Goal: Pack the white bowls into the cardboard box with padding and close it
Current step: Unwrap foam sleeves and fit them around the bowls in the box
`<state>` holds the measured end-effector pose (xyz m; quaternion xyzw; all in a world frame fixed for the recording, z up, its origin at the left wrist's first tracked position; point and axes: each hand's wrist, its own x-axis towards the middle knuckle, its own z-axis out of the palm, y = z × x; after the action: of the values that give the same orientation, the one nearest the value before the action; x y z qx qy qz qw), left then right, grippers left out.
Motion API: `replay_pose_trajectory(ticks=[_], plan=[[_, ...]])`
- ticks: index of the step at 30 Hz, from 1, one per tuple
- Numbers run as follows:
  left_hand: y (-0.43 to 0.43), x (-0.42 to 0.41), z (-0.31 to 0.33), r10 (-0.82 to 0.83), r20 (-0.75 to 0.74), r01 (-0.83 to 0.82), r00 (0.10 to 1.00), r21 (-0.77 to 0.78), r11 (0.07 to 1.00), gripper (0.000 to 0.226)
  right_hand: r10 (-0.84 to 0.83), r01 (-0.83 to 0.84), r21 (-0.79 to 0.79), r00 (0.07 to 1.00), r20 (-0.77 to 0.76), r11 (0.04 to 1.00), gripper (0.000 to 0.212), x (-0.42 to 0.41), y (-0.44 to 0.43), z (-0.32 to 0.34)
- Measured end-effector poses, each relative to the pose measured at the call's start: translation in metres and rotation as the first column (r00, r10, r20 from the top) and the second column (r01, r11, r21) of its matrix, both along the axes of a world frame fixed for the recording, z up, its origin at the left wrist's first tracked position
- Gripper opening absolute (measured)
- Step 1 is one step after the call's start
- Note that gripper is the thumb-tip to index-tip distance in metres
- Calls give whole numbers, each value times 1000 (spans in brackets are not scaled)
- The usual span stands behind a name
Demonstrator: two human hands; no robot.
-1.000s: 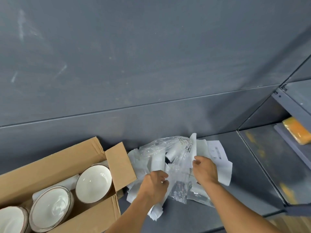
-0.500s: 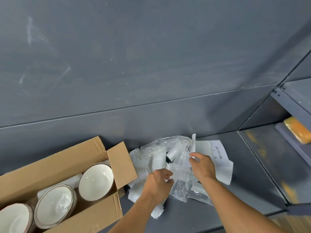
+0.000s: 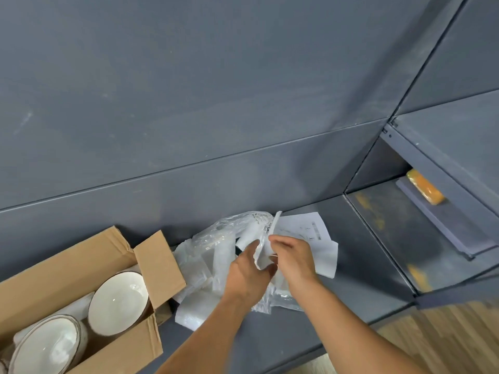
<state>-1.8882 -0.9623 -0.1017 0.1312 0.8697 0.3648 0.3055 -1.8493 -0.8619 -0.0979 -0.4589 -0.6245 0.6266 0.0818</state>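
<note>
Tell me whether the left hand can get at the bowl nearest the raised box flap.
Probably, but not freely: the left hand, with the right hand, is holding a white foam sheet. The bowl lies uncovered in the cardboard box, yet the raised flap stands between, so it must reach over.

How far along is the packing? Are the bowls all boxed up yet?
Partly. Done: at least two white bowls sit in the cardboard box, with white padding beside them. In hand: the left hand and right hand both grip a foam sheet above the padding pile beside the box. Left: padding over the bowls, then closing the flaps, which stand open.
</note>
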Motion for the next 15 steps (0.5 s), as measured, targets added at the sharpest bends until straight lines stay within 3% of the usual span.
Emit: replay_pose_trajectory(ticks=[2, 7, 9, 13, 15], plan=[[2, -1, 5, 46, -7, -45, 999, 48, 998, 61, -36, 27, -106, 996, -85, 994, 30, -2, -5, 5], [-11, -4, 8, 108, -150, -101, 983, 54, 993, 5, -23, -19, -222, 983, -184, 975, 32, -9, -12, 18], [-23, -7, 5, 162, -164, -158, 973, 39, 987, 20, 37, -81, -224, 980, -194, 971, 30, -12, -17, 22], [-52, -18, 4, 327, 24, -328, 945, 89, 941, 12, 200, -208, -72, 974, -104, 976, 22, -13, -21, 15], [-68, -24, 4, 388, 128, -403, 913, 129, 906, 13, 268, -268, 11, 963, 1, 963, 33, -13, -20, 7]])
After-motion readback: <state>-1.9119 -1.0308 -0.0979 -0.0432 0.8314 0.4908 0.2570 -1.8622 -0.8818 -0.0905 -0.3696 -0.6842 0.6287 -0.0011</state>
